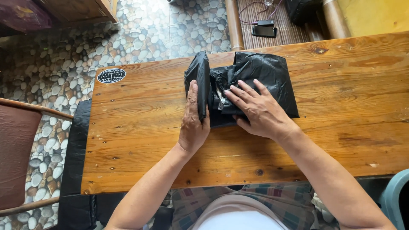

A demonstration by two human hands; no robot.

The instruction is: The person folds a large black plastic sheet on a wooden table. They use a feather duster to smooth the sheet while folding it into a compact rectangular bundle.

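The left hand (pixel 192 123) stands on its edge, thumb side up, and grips a raised flap of a black plastic bag (pixel 264 79), with the thumb lying along the near side of the flap and the fingers hidden behind it. The flap (pixel 198 81) stands upright above the hand, dark and glossy. The right hand (pixel 257 111) lies flat and open, palm down, with its fingers spread and pointing up and to the left; it presses on the bag without gripping it. Its fingertips reach the crumpled middle of the bag, just beside the lifted flap. The rest of the bag lies flat under and beyond the right hand, a roughly square dark sheet with creases. The bag rests on a wooden table (pixel 140 140), near the far edge and about at the middle of its width. The tabletop is varnished orange-brown with knots and small dark marks, and a round globe sticker (pixel 111 75) sits at its far left corner. A strip of black plastic (pixel 74 149) hangs down the left end of the table. Both forearms reach in from the bottom, and a checked garment (pixel 200 204) shows below the near edge. Beyond the table is a pebble-pattern floor (pixel 140 34), and a dark phone (pixel 264 30) lies on a ribbed mat (pixel 289 25). Part of a chair (pixel 17 145) stands at the left
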